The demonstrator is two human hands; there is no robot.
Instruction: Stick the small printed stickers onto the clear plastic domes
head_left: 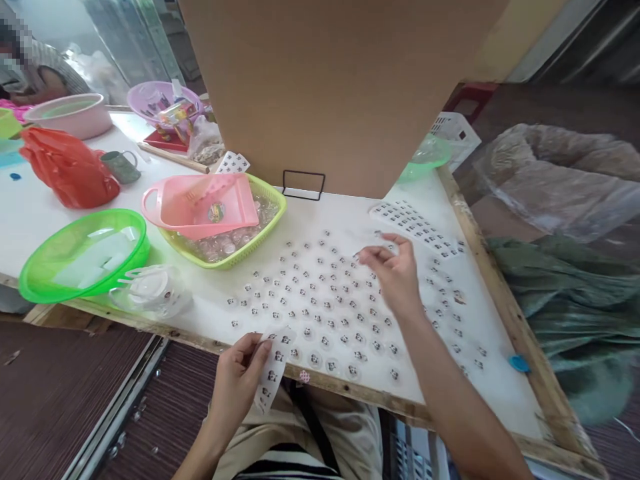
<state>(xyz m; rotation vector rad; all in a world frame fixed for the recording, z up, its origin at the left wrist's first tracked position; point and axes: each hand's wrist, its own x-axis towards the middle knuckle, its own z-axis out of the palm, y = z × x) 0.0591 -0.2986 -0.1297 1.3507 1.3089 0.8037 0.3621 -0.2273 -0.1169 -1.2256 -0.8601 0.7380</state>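
Note:
At the table's front edge, my left hand [243,373] pinches a strip of white sticker sheet [273,375] printed with small black-and-white panda faces. My right hand [393,272] is over the right part of the table, thumb and fingers bent together in a pinch. A tiny panda sticker [357,256] shows at its fingertips; another dark mark lies by the index finger. Below and around it, many small clear round pieces [325,343] are spread in rows on the white tabletop, panda faces on them. More sticker sheets [417,225] lie beyond my right hand.
A yellow-green basket [235,260] of clear pieces carries a pink scoop-like tray [200,200]. Left are a green bowl [35,280], red bag [70,167] and grey-green mug [121,167]. A large cardboard sheet [320,93] stands behind. Wooden edging [500,280] borders the table; a person [50,70] sits far left.

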